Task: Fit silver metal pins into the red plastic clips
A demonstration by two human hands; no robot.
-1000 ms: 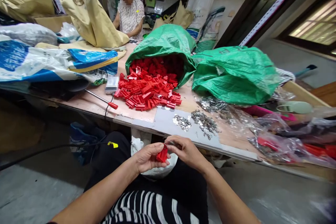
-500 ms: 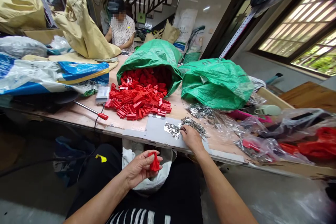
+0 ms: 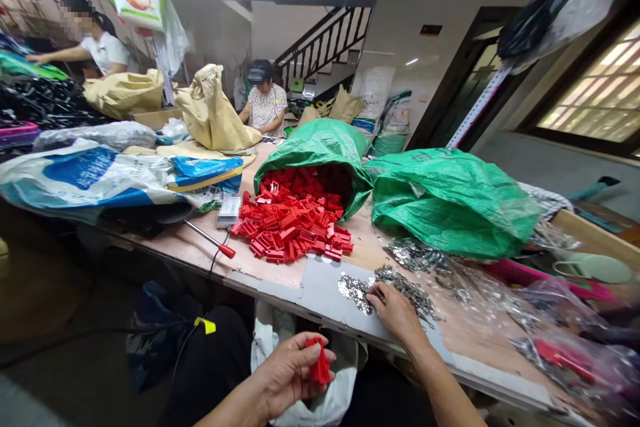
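Between the thumb and fingers of my left hand (image 3: 295, 373) is a red plastic part (image 3: 319, 361), held above a white sack (image 3: 340, 400) at my lap. My right hand (image 3: 395, 310) rests at a pile of small shiny metal pieces (image 3: 356, 290) on a grey sheet (image 3: 320, 283), its fingertips pinched together. Whatever lies between those fingertips is too small to make out. Beside it spreads a second heap of metal pieces (image 3: 413, 293). Many red plastic parts (image 3: 295, 220) spill from a green sack (image 3: 320, 140) onto the table.
Another green sack (image 3: 450, 200) lies to the right, near clear plastic bags (image 3: 565, 300) and a pale green mug (image 3: 595, 267). A red-handled lever (image 3: 213, 240) juts out at the table's left edge. Two people (image 3: 267, 103) work farther back.
The view has swung left and up, bringing a second person and a hanging bag into sight. My left hand still holds the red part; my right hand stays at the metal pieces.
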